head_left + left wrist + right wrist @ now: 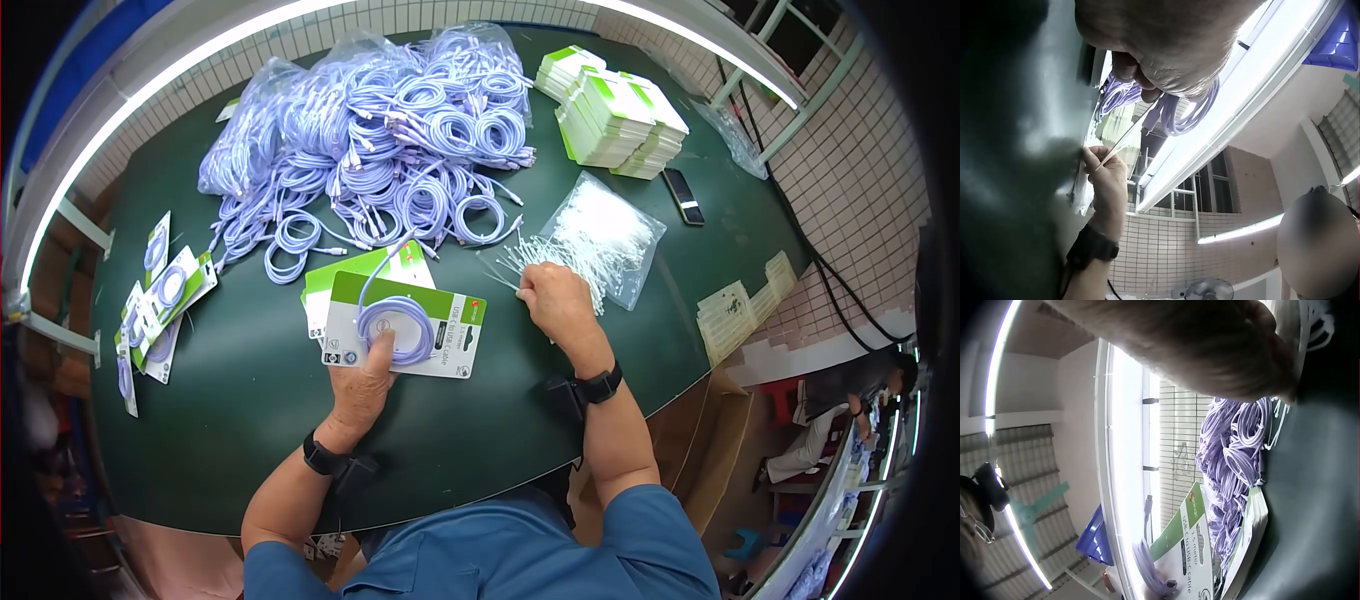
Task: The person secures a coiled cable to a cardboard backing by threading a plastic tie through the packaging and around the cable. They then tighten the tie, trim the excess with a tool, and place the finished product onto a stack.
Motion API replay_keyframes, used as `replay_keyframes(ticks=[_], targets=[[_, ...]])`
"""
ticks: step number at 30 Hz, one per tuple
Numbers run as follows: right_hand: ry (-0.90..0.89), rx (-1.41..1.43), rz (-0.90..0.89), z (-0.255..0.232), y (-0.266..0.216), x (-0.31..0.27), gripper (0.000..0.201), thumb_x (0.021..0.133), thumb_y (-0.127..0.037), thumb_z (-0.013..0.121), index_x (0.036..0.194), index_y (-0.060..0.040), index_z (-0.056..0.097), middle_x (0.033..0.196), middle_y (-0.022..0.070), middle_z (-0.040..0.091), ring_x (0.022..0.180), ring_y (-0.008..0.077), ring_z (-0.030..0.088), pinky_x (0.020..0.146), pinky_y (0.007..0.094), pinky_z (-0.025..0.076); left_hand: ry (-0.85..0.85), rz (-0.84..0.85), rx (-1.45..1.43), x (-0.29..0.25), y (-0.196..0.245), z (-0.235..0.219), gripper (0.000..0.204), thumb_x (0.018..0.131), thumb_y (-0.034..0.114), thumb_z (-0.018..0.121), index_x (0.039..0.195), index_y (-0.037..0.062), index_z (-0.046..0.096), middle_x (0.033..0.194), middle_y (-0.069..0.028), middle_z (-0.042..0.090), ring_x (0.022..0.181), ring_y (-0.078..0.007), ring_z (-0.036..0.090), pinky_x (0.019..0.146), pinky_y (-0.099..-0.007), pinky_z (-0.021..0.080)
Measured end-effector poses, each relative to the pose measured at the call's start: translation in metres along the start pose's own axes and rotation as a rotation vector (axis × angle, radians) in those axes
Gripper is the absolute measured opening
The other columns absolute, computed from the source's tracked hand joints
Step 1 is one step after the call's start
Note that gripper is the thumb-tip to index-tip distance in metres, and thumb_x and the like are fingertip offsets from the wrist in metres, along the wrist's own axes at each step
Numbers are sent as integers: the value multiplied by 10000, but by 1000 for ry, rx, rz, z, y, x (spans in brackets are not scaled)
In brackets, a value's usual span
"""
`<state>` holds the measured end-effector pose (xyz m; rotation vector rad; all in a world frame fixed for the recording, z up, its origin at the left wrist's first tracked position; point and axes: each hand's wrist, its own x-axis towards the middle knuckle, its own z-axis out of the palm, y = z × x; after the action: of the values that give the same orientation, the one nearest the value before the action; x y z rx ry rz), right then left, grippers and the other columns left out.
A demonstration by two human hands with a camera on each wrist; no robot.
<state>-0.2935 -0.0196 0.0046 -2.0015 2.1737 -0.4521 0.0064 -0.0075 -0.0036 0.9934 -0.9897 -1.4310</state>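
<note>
My left hand (362, 392) grips a green-and-white packaging card (458, 350) marked USB-C to USB-C cable. Its thumb presses a coiled lilac cable (424, 318) against the card's face, and one cable end sticks up past the top edge. Under the held card, more of these cards (410, 264) lie stacked on the table. My right hand (562, 308) is at the near edge of a pile of white cable ties (522, 254), fingers curled and pinching at the ties. The ties spill from a clear plastic bag (640, 235). In the right wrist view the hand itself hides its fingertips.
A big heap of coiled lilac cables (400, 120), partly bagged, covers the back of the green table (480, 425). Carded cables (165, 290) lie at the left. Card stacks (620, 115) stand at back right, near a phone (683, 195). Yellowish sheets (740, 310) hang at the right edge.
</note>
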Motion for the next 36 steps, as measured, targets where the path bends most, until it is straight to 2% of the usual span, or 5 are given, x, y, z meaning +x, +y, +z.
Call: replay_keyframes(ticks=[9,24,28,31,36], targets=[[94,-22,16,9,4,0,133,880,-161,741,851,-35,713,917,168,721,890,391,705,798,498,562,-46,-36,76,0,-1,-9,337,989,65,698,1287,25,546,1071,-59,653,856,-124,655,594,-256,541],[121,106,-31,6,13,6,89,816,-93,686,837,-13,717,809,183,732,786,412,709,750,481,579,-64,22,99,-3,-4,-7,262,983,105,717,1186,38,566,938,-29,649,626,-73,575,462,-229,434],[186,131,37,11,12,8,95,824,-86,691,838,-6,741,819,190,738,801,402,719,770,474,583,-48,55,121,-4,-4,-6,258,977,104,725,1174,36,574,928,-27,647,632,-70,576,462,-231,434],[288,187,-72,13,11,5,97,848,-86,701,844,-9,759,802,195,735,793,396,720,778,464,586,-52,64,129,-5,-3,-6,250,975,98,729,1166,34,580,929,-26,647,635,-67,575,467,-233,436],[157,137,-70,3,10,3,105,866,-100,717,891,-16,774,798,195,737,786,395,718,786,458,588,-56,144,185,-5,-5,-5,241,974,86,735,1159,27,592,928,-20,646,645,-64,572,486,-237,442]])
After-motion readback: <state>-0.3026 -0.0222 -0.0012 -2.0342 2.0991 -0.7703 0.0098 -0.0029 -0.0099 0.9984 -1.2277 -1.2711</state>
